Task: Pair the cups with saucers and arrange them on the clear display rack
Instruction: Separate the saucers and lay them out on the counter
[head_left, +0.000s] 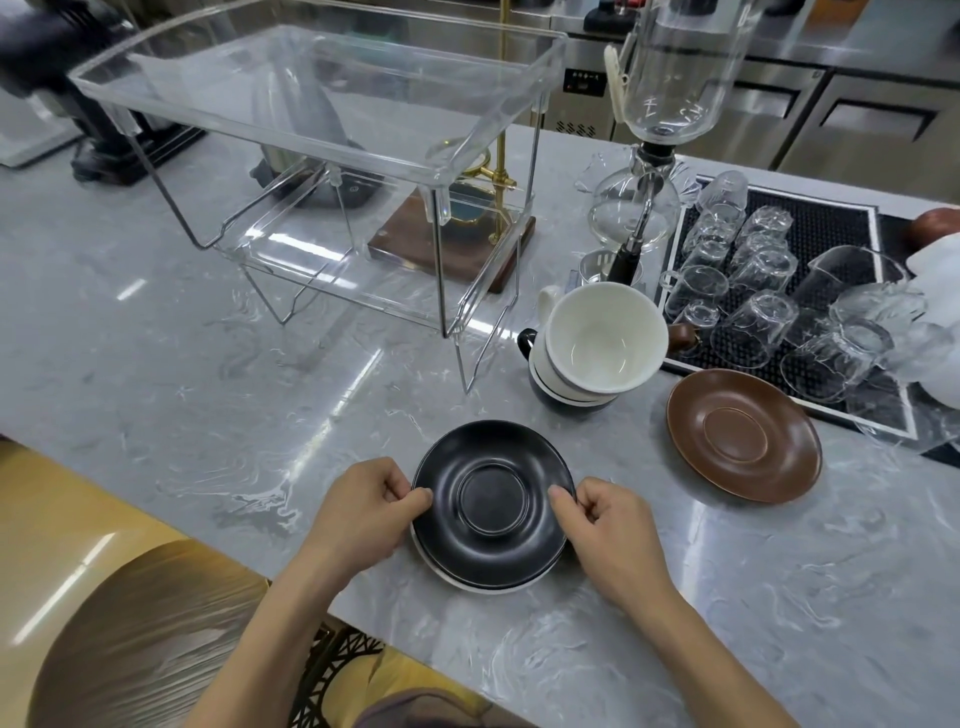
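Clutter fills the far right of the marble counter (208, 395) from where I watch: a black mat (831, 244) crowded with upturned glasses (753, 270), and a glass siphon brewer (649, 156) standing just left of it. The clear display rack (322, 119) stands at the far left-centre, its upper tray over a lower shelf on thin wire legs, and a wooden base with a brass stand (462, 244) shows through it from behind. Near the rack's right legs sits a stack of cups (587, 358); the white cup (605, 335) on top tilts its mouth toward me, handle to the far left, and a dark cup lies at the bottom of the stack. A brown saucer (743, 436) lies flat on the counter to the right, apart from the cups.

Close to the near edge, the black saucer (493, 501) lies face up, resting on a white saucer (467, 579) whose rim peeks out along the near side (round, so no long axis to speak of). My left hand (363, 506) pinches the black saucer's left rim, thumb on top, and my right hand (608, 525) pinches the right rim the same way, so the saucer sits squarely between the two grips.
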